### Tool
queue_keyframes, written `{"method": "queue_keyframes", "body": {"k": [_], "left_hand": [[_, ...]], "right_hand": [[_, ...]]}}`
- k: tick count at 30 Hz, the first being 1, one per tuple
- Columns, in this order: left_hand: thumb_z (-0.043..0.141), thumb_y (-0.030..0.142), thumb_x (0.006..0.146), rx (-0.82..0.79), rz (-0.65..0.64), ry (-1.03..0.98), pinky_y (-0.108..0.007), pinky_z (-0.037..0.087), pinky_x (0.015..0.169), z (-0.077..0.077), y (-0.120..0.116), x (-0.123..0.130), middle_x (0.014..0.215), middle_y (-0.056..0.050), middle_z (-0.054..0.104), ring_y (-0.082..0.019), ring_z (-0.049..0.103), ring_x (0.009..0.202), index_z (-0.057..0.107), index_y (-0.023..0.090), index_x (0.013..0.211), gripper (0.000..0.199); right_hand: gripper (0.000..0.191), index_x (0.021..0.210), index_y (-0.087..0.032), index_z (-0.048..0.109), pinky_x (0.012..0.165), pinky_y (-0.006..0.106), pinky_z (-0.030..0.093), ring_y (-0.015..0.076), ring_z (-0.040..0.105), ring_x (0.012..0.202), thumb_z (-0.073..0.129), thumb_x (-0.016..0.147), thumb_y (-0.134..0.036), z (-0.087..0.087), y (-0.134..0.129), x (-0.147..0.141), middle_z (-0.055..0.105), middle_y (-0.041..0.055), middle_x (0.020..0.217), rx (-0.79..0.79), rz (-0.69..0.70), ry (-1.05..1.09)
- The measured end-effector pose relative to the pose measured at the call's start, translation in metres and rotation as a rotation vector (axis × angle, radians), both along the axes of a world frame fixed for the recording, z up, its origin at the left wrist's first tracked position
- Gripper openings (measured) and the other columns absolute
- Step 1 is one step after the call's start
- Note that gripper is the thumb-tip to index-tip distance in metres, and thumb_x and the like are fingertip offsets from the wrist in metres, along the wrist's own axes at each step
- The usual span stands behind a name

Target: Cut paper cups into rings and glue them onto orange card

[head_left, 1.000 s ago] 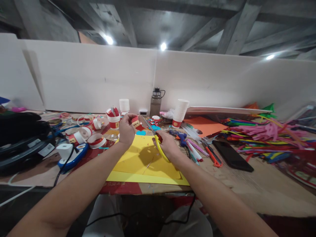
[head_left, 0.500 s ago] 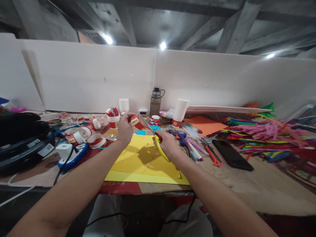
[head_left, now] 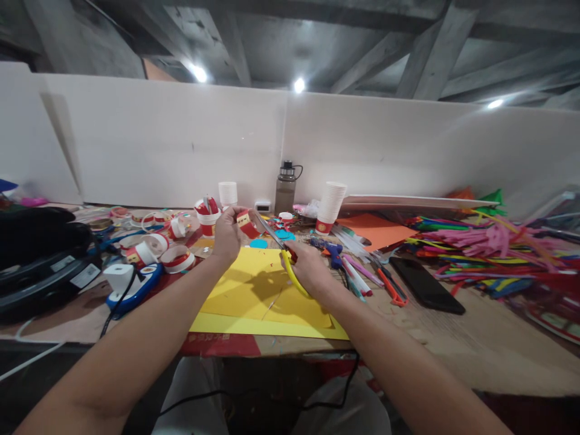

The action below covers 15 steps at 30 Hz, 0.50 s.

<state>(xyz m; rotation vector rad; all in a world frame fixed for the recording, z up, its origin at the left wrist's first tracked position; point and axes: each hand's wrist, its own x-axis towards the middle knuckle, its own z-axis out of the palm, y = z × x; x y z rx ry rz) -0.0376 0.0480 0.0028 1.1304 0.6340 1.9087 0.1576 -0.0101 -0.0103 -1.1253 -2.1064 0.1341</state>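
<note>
Pinched in the fingers of my left hand [head_left: 227, 234] is a cut piece of red paper cup [head_left: 249, 224] with a gold printed band. My right hand [head_left: 307, 266] is closed around a pair of scissors [head_left: 292, 275] with yellow handles. The blades point up and to the left, their tips at the right edge of the cup piece; I cannot tell whether they touch it. Below both hands lie yellow sheets [head_left: 244, 302] with small scraps on them. Blue paper discs [head_left: 258, 243] rest just beyond the sheets.
On the left are cut cup rings [head_left: 177, 260] and a blue power strip [head_left: 136, 293]. A bottle [head_left: 285, 192] and stacked paper cups [head_left: 331, 208] stand at the back. To the right lie a glue gun [head_left: 334, 254], markers [head_left: 357, 277], a phone [head_left: 427, 285] and colourful pipe cleaners [head_left: 489, 244].
The cup piece and my left hand have shifted slightly left and the piece is turned a little. The scissors stay nearly in place beside it.
</note>
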Motion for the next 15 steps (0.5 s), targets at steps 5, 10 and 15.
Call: {"method": "queue_keyframes", "body": {"k": [5, 10, 15], "left_hand": [[0.066, 0.021, 0.062, 0.041, -0.037, -0.055, -0.024, 0.049, 0.063, -0.001, 0.003, -0.001, 0.070, 0.000, 0.065, -0.012, 0.060, 0.061, 0.062, 0.016, 0.080, 0.019], [0.065, 0.017, 0.065, 0.015, -0.108, -0.048, -0.023, 0.047, 0.057, 0.005, 0.000, -0.001, 0.065, 0.000, 0.063, -0.009, 0.056, 0.054, 0.062, 0.014, 0.078, 0.014], [0.063, 0.015, 0.068, -0.097, -0.185, -0.071, -0.020, 0.043, 0.052, 0.010, -0.006, 0.003, 0.060, 0.001, 0.060, -0.008, 0.053, 0.050, 0.059, 0.013, 0.072, 0.006]], "right_hand": [[0.017, 0.091, -0.020, 0.067, 0.059, 0.025, 0.033, 0.0137, 0.047, 0.059, 0.055, 0.080, -0.024, 0.002, 0.000, 0.001, 0.061, 0.0018, 0.069, -0.014, 0.007, 0.017], [0.017, 0.092, -0.021, 0.068, 0.060, 0.025, 0.033, 0.0147, 0.048, 0.061, 0.056, 0.081, -0.027, 0.002, 0.001, 0.002, 0.061, 0.0023, 0.070, 0.004, -0.022, -0.020], [0.022, 0.097, -0.018, 0.066, 0.063, 0.026, 0.033, 0.0172, 0.051, 0.070, 0.056, 0.084, -0.033, -0.001, 0.004, 0.004, 0.061, 0.0058, 0.079, 0.060, -0.099, -0.104]]}}
